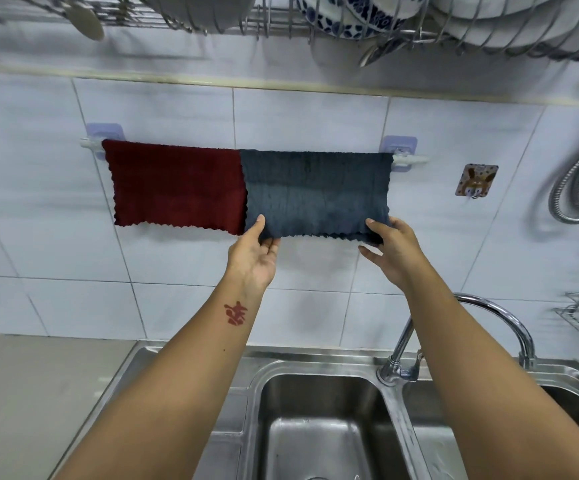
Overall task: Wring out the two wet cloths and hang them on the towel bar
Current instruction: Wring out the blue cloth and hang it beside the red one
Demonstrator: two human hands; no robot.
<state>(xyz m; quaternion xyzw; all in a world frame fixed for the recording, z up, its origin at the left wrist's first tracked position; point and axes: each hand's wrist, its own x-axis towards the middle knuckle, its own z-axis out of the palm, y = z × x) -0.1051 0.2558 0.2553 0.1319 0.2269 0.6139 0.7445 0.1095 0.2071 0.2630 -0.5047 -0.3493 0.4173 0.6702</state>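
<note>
Both cloths drape the towel bar (409,160): red cloth (173,188) left, grey cloth (315,192) right. Left hand (255,254) and right hand (393,249) pinch its bottom corners; tugging hard could drag it off.

Head camera, single wide view, facing the tiled wall.
It looks forward and slightly down from close range, the towel bar (409,160) mid-frame, the sink (315,427) directly below.

2 cloths (315,192) hang side by side on the towel bar (409,160), above the sink (319,410).
</note>
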